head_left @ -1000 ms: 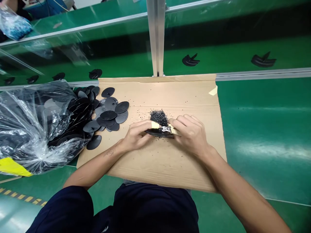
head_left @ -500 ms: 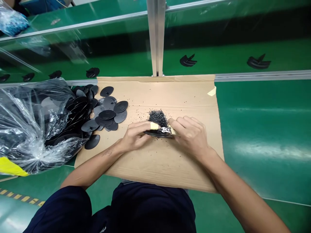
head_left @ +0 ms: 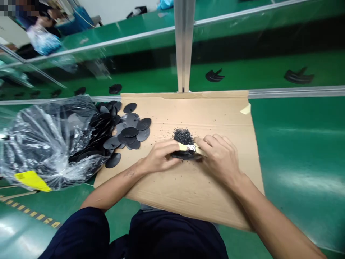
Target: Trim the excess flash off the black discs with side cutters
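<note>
My left hand [head_left: 163,155] is closed on the left end of a black oval plastic piece [head_left: 184,155], pinched between thumb and fingers. Pale yellow tape wraps a digit of that hand. My right hand [head_left: 222,153] grips small metal cutting pliers [head_left: 192,147], whose jaws lie at the top edge of the piece near my left fingertips. Whether the jaws are apart is too blurred to see. Just beyond is a heap of small black plastic bits [head_left: 183,136] on the cardboard sheet [head_left: 167,190].
Left of my hands lie loose black oval pieces [head_left: 129,132] beside a clear plastic bag [head_left: 61,144] full of them. A metal post [head_left: 184,46] rises at the cardboard's far edge. Behind the clear panel, black parts [head_left: 215,75] rest on a green surface. Another person [head_left: 40,16] is at the upper left.
The view has shifted, so everything appears farther right and slightly lower. Both hands keep their hold on the piece and the pliers, which look tilted a little differently.
</note>
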### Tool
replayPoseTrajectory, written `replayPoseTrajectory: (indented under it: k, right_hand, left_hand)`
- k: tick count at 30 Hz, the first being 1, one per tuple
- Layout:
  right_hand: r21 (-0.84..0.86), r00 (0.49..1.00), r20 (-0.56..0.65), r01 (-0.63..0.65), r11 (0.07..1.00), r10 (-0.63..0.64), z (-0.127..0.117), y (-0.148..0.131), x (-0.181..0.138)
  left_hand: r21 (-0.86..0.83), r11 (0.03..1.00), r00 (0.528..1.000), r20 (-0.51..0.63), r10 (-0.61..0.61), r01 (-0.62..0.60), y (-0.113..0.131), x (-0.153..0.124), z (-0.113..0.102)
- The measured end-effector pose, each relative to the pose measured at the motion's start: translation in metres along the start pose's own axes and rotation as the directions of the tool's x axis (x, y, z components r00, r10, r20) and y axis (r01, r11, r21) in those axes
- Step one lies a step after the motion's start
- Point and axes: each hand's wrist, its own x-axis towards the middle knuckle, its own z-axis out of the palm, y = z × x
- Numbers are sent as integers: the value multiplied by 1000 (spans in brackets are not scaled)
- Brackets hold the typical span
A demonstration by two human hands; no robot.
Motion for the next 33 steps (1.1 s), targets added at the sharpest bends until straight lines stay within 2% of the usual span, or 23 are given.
replayPoseTrajectory:
  k: [3,6,10,12,16,19,21,25,27,30,33]
  right_hand:
    - [39,999,-29,35,999,-34,4,4,0]
    - [107,997,-75,37,994,-29,10,12,1]
    - [275,994,-103,-3,962,33,9,17,3]
    - [361,993,-107,0,932,41,5,14,5]
    - [457,993,-118,63,887,-9,-1,7,7]
    - [434,986,-156,127,892,-64,-1,6,6]
    - [377,976,-198,161,912,-91,0,5,5]
    - [282,962,-232,209,936,-144,2,-2,3]
    - [274,962,-231,210,939,-148,1,-6,1]
    - [272,964,-253,151,950,-81,1,-8,-1]
    - [278,960,-281,81,957,1,1,-5,-1]
  left_hand:
    - [72,997,1000,14,20,-21,-5,0,1]
    - [81,997,999,-46,16,-13,-8,3,1]
    - [5,996,987,-131,-87,89,-9,6,2]
    - [-42,995,986,-131,-100,95,-10,5,3]
    - [-84,996,996,-73,-49,43,-11,4,6]
    - [-147,987,998,-13,-66,63,-12,5,3]
    - [-226,964,990,34,-133,138,-13,5,-3]
    - [-322,870,927,172,-333,373,-12,7,-14]
    - [-336,842,901,251,-353,423,-10,9,-19]
    - [-299,878,916,272,-296,373,-7,16,-32]
    - [-71,965,960,143,-240,252,-16,35,-54]
